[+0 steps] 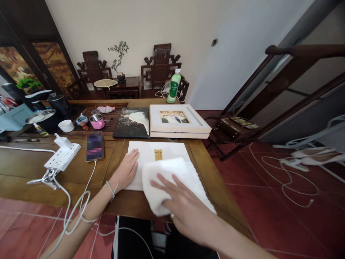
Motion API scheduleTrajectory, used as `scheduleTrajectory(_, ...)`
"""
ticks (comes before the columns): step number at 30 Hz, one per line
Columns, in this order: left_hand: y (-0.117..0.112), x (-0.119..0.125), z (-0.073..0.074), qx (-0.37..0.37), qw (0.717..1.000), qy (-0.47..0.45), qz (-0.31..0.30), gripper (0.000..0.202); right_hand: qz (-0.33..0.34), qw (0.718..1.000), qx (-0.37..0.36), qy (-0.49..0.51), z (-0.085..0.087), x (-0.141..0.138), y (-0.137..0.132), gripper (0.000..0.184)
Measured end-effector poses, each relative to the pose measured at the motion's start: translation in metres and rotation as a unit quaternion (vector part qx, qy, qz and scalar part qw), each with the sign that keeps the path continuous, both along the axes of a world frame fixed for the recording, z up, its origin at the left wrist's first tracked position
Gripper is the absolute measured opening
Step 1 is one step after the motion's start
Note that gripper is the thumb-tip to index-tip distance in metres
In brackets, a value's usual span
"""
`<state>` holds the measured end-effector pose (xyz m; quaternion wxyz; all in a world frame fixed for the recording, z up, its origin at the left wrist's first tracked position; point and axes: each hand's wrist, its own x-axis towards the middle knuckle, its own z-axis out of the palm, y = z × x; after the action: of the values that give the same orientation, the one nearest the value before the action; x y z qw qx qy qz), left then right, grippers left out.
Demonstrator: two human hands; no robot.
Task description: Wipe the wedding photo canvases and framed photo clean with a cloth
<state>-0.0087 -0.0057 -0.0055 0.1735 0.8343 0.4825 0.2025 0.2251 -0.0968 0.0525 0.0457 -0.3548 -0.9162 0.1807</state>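
A white rectangular panel [172, 146] lies flat at the table's front edge, with a small gold-coloured plate [158, 154] near its upper middle. My left hand [128, 169] rests flat on the panel's left side, fingers stretched out and holding nothing. A white cloth [164, 169] covers much of the panel's right half and reaches past its front edge. My right hand [179, 198] presses on this cloth with fingers spread over it, the thumb by a fold at the lower left. The part of the panel under the cloth is hidden.
Behind the panel lie a white picture frame [199, 124] and a dark painted panel [122, 124]. A green bottle [174, 88] stands at the back. To the left are a phone [94, 145], a power strip [62, 158] with loose cables, and a pink cup [97, 123].
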Motion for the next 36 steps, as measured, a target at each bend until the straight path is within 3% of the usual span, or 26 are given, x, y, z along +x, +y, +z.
scheduleTrajectory(7, 0.001, -0.001, -0.002, -0.002, 1.000, -0.027, -0.003, 0.047, -0.105, 0.991, 0.078, -0.022, -0.009, -0.020, 0.072, 0.050)
scheduleTrajectory(11, 0.003, -0.001, 0.003, -0.053, 0.991, -0.116, 0.040, 0.052, -0.132, 0.981, 0.130, -0.050, -0.014, -0.046, 0.085, 0.041)
scheduleTrajectory(14, 0.003, -0.001, 0.008, -0.085, 0.972, -0.197, 0.096, 0.057, -0.066, 0.986, 0.138, -0.062, -0.014, -0.061, 0.076, 0.034)
scheduleTrajectory(18, 0.002, -0.001, 0.013, -0.072, 0.956, -0.244, 0.145, 0.058, 0.062, 0.991, 0.106, -0.054, -0.008, -0.061, 0.048, 0.033)
scheduleTrajectory(22, 0.000, -0.001, 0.013, -0.054, 0.960, -0.244, 0.125, 0.056, 0.158, 0.984, 0.069, -0.035, -0.006, -0.041, 0.022, 0.028)
scheduleTrajectory(25, -0.001, 0.000, 0.014, -0.033, 0.973, -0.208, 0.092, 0.057, 0.182, 0.983, 0.036, -0.016, -0.004, -0.020, 0.014, 0.023)
scheduleTrajectory(30, -0.002, 0.001, 0.011, -0.002, 0.996, -0.087, 0.033, 0.051, 0.114, 0.993, 0.011, 0.033, 0.003, 0.004, 0.020, 0.037)
scheduleTrajectory(36, -0.001, 0.001, 0.005, 0.017, 0.999, -0.026, 0.008, 0.046, -0.035, 0.998, 0.021, 0.045, 0.002, 0.001, 0.061, 0.045)
